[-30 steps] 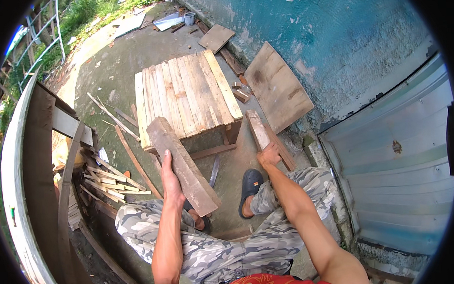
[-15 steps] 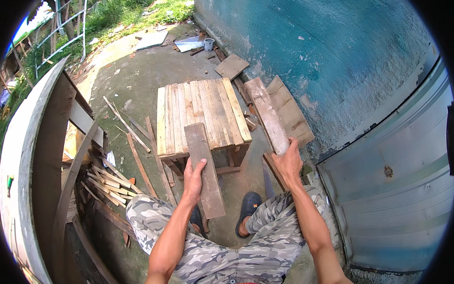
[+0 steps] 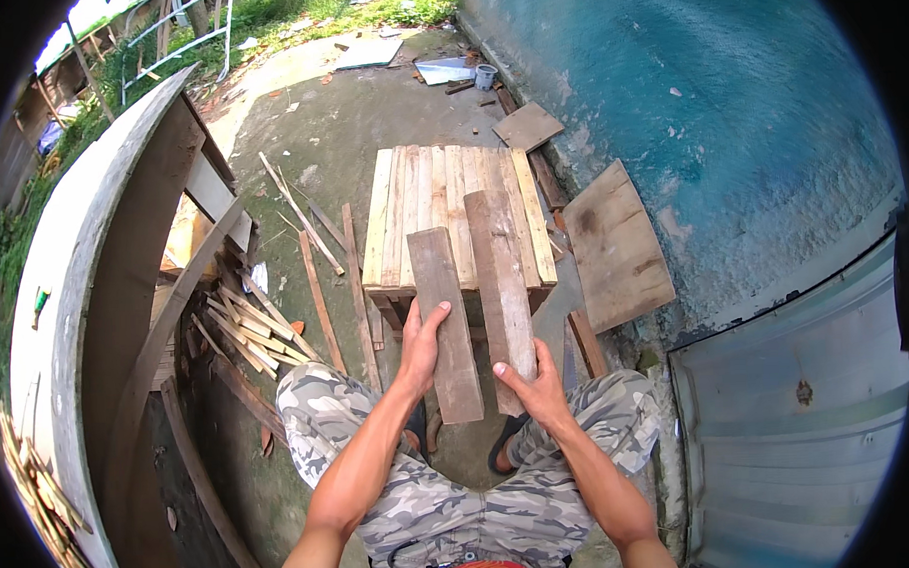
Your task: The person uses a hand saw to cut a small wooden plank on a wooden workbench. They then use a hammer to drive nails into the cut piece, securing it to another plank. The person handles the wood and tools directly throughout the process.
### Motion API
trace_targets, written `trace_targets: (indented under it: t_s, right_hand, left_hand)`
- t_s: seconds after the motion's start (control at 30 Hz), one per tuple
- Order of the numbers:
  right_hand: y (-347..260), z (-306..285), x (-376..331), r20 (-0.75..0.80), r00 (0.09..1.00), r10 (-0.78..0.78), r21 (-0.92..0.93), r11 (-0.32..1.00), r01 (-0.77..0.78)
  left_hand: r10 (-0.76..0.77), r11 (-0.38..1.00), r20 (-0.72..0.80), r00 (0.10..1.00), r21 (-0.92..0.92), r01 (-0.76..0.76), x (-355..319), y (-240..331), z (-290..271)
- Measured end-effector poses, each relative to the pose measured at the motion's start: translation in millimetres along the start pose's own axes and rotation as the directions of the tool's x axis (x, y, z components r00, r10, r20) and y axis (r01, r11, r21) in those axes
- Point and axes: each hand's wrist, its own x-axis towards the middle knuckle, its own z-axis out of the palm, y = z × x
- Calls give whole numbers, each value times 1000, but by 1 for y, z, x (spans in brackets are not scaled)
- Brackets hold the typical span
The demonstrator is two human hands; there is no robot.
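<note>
My left hand [image 3: 422,343] is closed on a short brown plank [image 3: 446,329], gripping its left edge with the thumb on its face. Just to the right, my right hand [image 3: 538,383] grips a longer, worn plank [image 3: 503,282] by its lower right edge. The two planks stand side by side with a narrow gap between them, their upper ends in front of a low slatted wooden table [image 3: 421,185]. Both planks tilt away from me over the space between my knees. The fingers behind each plank are partly hidden.
A square plywood sheet [image 3: 618,248] leans by the blue wall [image 3: 709,105] at right. Thin wood strips [image 3: 251,331] lie piled at left beside a large curved wooden panel [image 3: 123,245]. A metal sheet door [image 3: 788,382] is at lower right. A grey bucket [image 3: 484,77] stands far back.
My right hand has brought its plank leftward, away from the plywood by the wall, to beside the left plank. The view has shifted left. The left hand keeps its grip.
</note>
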Motion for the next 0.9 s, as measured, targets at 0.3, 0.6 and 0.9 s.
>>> trace_targets:
  t_s: [0.3, 0.6, 0.9]
  right_hand:
    - [13, 17, 9, 234, 969, -81, 227, 974, 26]
    - [11, 13, 14, 316, 941, -119, 375, 927, -9]
    - [23, 17, 11, 326, 932, -160, 340, 939, 42]
  left_hand:
    - [-14, 1000, -21, 1000, -14, 14, 4, 4, -9]
    - [-84, 994, -51, 995, -68, 81, 5, 3, -19]
    - [-97, 995, -18, 995, 13, 97, 0, 11, -15]
